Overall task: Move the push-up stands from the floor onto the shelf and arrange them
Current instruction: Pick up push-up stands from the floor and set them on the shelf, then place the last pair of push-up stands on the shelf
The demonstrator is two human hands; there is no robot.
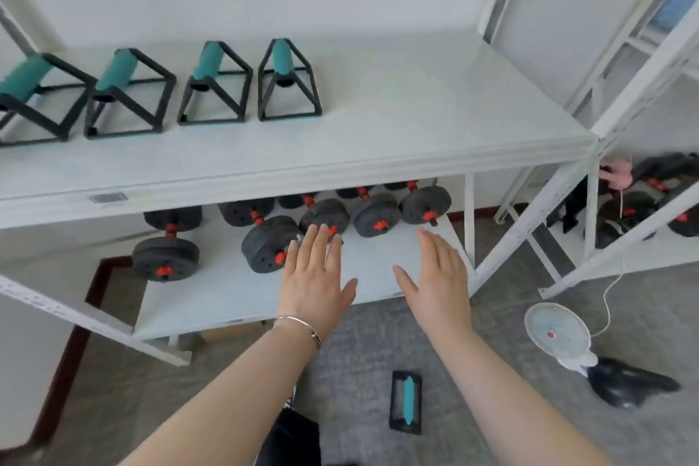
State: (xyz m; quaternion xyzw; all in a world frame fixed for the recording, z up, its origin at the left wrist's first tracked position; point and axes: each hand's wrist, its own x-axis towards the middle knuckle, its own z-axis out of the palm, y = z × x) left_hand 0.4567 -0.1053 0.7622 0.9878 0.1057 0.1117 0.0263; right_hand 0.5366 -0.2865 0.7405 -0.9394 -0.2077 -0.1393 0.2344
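Several black push-up stands with teal foam grips stand in a row on the white upper shelf (378,147), the rightmost stand (286,81) near the shelf's middle and the leftmost stand (28,98) at the frame's left edge. One more push-up stand (406,402) lies on the grey floor below my arms. My left hand (314,276) and my right hand (435,276) hover palm-down with fingers spread in front of the lower shelf, holding nothing. A thin bracelet circles my left wrist.
Black dumbbells (272,242) with red collars line the lower shelf. A second white rack (639,87) stands to the right, with more weights beneath it. A small white fan (558,337) and a black object (624,384) sit on the floor at the right.
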